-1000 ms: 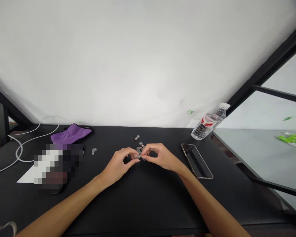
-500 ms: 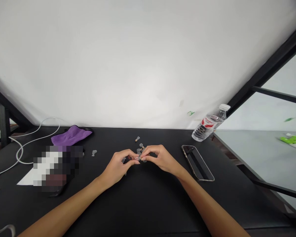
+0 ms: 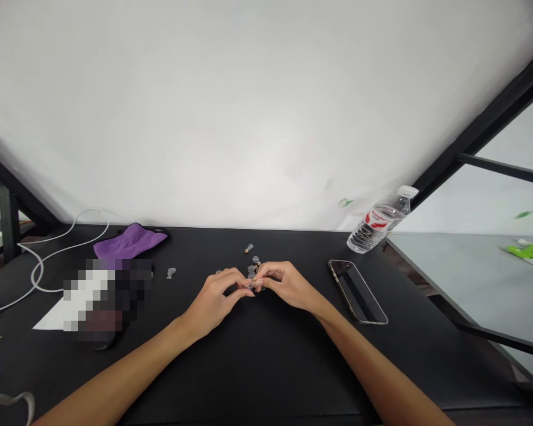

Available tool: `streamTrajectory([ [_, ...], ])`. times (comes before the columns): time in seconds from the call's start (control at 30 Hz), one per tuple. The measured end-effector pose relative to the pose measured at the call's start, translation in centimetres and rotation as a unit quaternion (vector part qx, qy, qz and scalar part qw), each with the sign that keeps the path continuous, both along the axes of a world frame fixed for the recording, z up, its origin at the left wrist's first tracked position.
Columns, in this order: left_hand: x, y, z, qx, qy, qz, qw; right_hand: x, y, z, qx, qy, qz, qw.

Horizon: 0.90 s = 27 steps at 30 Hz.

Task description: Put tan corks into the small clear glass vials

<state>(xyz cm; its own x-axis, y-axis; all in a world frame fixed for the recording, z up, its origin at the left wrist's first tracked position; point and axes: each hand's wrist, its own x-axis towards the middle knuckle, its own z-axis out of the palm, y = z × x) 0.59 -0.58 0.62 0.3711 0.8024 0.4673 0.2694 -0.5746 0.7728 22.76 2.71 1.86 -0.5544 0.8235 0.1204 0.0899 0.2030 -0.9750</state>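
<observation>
Between left fingers [image 3: 242,293] and right fingers [image 3: 267,283] sits a small clear piece [image 3: 251,286].

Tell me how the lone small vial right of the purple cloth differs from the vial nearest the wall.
The left vial shows no brown end; the far vial has a brownish tip. The left vial lies nearer the purple cloth, the far vial nearer the wall. Both are small and clear, lying on the black table.
</observation>
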Motion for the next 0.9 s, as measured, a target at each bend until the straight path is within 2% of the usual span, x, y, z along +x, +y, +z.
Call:
streamTrajectory([
  [0.1, -0.2, 0.2, -0.3, 0.011, 0.03, -0.006, 0.999, 0.2, 0.2, 0.0, -0.008, -0.012, -0.001, 1.0],
  [0.2, -0.4, 0.4, -0.3, 0.017, 0.08, -0.008, 0.997, 0.5, 0.2, 0.3, 0.016, -0.043, -0.003, 0.999],
  [0.33, -1.0, 0.7, 0.5, 0.039, 0.143, 0.005, 0.989, 1.0, 0.2, 0.9, 0.06, -0.087, -0.01, 0.994],
  [0.43, -1.8, 1.1, 1.2, 0.055, 0.186, 0.044, 0.98, 1.8, 0.5, 1.2, 0.082, -0.119, -0.027, 0.989],
  [0.57, -3.4, 2.1, 1.4, 0.03, 0.222, 0.085, 0.971, 2.9, 1.3, 0.9, 0.118, -0.163, -0.078, 0.977],
  [0.73, -5.1, 3.2, 0.9, -0.018, 0.239, 0.069, 0.968, 3.9, 2.2, 0.6, 0.143, -0.201, -0.128, 0.96],
  [0.83, -5.3, 3.6, 0.7, -0.039, 0.232, 0.053, 0.971, 4.6, 2.4, 0.7, 0.131, -0.207, -0.131, 0.961],
  [0.9, -5.2, 3.7, 0.4, -0.048, 0.222, 0.049, 0.973, 5.1, 2.5, 0.9, 0.116, -0.209, -0.106, 0.965],
])
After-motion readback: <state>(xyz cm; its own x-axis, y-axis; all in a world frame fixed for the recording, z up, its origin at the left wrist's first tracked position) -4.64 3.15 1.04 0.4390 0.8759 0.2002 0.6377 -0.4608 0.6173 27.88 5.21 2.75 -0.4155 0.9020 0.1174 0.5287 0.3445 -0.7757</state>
